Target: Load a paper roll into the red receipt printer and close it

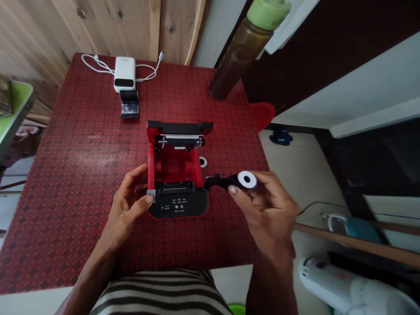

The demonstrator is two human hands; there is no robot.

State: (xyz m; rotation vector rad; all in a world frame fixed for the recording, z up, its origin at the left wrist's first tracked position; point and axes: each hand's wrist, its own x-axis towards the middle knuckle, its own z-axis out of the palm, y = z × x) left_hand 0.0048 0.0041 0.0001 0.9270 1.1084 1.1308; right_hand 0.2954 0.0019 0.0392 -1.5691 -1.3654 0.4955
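Note:
A red and black label printer [179,170] stands on the table with its lid [180,129] raised, showing a red hollow inside. My left hand [129,205] grips its front left corner, thumb on top and fingers along the side. In my right hand [267,205], to the right of the printer, is a small ribbon roll [246,179] with a white ring-shaped end. Its black strip reaches left to the printer's right side; whether it touches cannot be made out. Another white ring [203,162] shows partly behind the printer's right wall.
On the patterned red table [88,175] lie a white power bank [125,72] with a white cable [151,72] and a crumpled black strip [129,105]. A tall brown bottle [234,59] with a green cap stands at the back right. A wooden wall [121,26] borders the far side.

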